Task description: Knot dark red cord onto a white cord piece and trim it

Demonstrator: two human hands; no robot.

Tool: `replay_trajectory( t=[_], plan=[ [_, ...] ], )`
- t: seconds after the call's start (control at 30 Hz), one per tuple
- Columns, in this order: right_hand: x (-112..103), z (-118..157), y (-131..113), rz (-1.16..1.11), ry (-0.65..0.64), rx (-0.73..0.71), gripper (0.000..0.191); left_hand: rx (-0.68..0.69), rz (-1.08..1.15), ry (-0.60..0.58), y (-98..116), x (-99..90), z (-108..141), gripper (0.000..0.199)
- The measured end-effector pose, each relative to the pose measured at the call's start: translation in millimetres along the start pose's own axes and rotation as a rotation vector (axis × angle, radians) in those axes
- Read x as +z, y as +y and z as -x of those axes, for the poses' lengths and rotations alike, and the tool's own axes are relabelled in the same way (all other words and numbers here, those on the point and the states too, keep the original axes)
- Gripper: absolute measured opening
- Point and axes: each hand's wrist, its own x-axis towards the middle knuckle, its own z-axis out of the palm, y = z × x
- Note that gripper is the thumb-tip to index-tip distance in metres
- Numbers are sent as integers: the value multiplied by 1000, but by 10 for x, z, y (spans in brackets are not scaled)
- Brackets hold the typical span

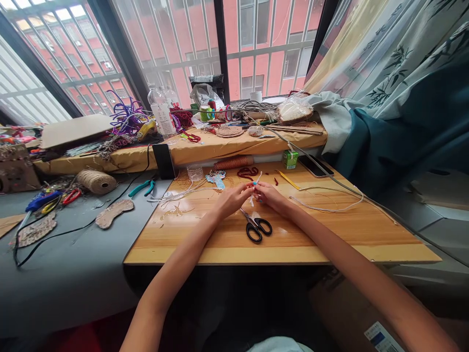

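Observation:
Above the wooden table, my left hand (236, 198) and my right hand (271, 196) meet with fingertips closed in a pinch. Between them is a thin white strand (260, 176), one end poking up and another hanging below the fingers. Small teal spots show at the fingertips; whether they are nails or material I cannot tell. Scissors with black handles (258, 229) lie just below my hands, blades partly under them. A dark red cord (247, 172) is coiled beyond my fingers, and a light blue patterned piece (217, 179) lies to the left of it.
White cords (176, 193) lie on the table's left side. To the right are a yellow strip (288, 180), a green box (290, 159) and a phone (315, 166). A twine spool (96, 181) and teal-handled pliers (142, 188) rest on the grey surface. A cluttered ledge (220, 146) runs behind.

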Motion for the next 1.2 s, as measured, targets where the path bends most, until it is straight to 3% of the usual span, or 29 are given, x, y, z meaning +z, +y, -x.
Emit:
replay_trajectory(
  t=[0.3, 0.67, 0.8, 0.97, 1.1, 1.2],
  plan=[
    [35, 61, -133, -38, 18, -28, 28, 242, -399, 46, 47, -21, -2, 31],
    [9, 54, -122, 40, 84, -56, 24, 295, -379, -29, 32, -2, 7, 27],
    [-2, 41, -103, 116, 103, -80, 23, 254, -206, 7, 36, 6, 3, 26],
    [-17, 11, -76, 224, 78, -99, 22, -56, 210, 154, 50, 41, -43, 17],
    [-6, 9, -76, 295, 34, -90, 22, -260, 591, 115, 56, 37, -84, 16],
    [10, 25, -89, 327, 13, -91, 23, -328, 819, 74, 42, 28, -96, 19]
  ],
)
